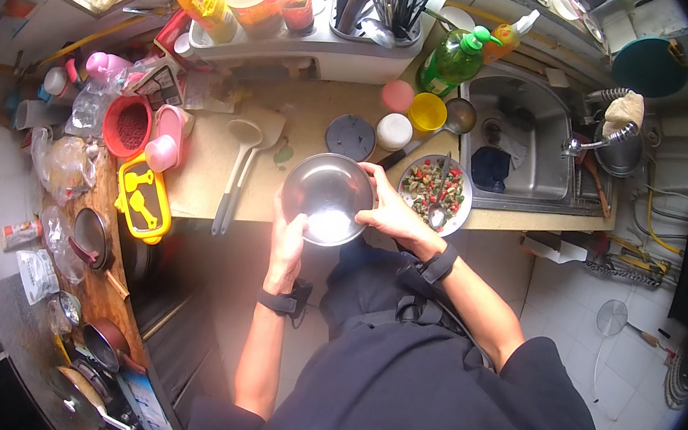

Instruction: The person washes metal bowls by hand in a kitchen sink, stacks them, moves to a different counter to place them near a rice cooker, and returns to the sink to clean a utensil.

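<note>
A round stainless steel bowl [328, 193] is held between both hands at the counter's front edge. My left hand [287, 243] grips its lower left rim, thumb on the metal. On its right side, my right hand [388, 208] has hold of the rim. A plate of chopped mixed food [418, 182] with a metal spoon [439, 208] on it lies right of my right hand. Just behind the bowl rests a dark round lid [350, 137]. Near it are a white lid [394, 132], a pink lid [397, 96], a yellow cup [428, 112] and a metal ladle [460, 116].
A steel sink [520, 134] with a dark cloth is at the right; a green pump bottle [451, 62] stands beside it. Left on the counter [206, 163] lie a light ladle [243, 135] and a spatula [270, 129]. A red bowl [127, 126] and yellow-framed container [145, 200] are farther left.
</note>
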Demonstrator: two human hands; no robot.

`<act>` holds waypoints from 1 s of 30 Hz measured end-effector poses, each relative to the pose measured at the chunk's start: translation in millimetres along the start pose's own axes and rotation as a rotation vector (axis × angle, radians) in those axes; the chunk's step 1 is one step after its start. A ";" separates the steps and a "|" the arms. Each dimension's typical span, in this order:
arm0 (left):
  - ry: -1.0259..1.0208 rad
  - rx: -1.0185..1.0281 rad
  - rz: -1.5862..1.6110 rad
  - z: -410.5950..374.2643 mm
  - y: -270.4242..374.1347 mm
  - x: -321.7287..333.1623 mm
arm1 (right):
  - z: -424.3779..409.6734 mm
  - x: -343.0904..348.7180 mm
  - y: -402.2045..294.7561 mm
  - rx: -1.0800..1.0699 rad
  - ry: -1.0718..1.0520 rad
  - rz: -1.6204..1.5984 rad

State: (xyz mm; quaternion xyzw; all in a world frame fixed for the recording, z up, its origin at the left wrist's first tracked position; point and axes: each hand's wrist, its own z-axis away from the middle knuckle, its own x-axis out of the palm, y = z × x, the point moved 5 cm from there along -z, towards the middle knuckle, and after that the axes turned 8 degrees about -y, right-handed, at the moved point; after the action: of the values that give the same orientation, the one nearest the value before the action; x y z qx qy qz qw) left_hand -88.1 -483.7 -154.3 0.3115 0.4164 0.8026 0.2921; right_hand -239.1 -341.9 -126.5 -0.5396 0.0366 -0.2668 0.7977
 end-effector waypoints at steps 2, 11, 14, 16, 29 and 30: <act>-0.033 -0.008 -0.009 -5.3 -1.8 0.2 | -0.5 -2.6 3.3 0.041 -0.062 -0.097; 0.337 0.087 0.169 24.3 24.6 -23.6 | 29.1 -46.7 17.7 0.211 0.086 -0.140; 0.398 0.170 0.288 31.2 34.6 -50.7 | 29.8 -44.8 26.9 0.266 0.101 -0.103; 0.342 0.144 0.361 29.1 51.4 -60.1 | 25.2 -30.8 24.9 0.276 0.109 -0.011; 0.600 0.068 -0.525 -23.6 -59.2 -133.7 | -7.9 -8.1 49.5 0.237 -0.016 -0.247; 0.611 0.156 -0.588 -19.5 -62.2 -132.8 | -9.3 -11.2 55.9 0.214 -0.054 -0.297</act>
State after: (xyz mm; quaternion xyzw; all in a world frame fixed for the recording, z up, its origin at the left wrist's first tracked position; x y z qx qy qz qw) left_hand -5.3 -559.8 -250.3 -0.0515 0.6143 0.7067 0.3472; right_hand -230.3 -329.2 -182.2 -0.4579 -0.0935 -0.3695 0.8031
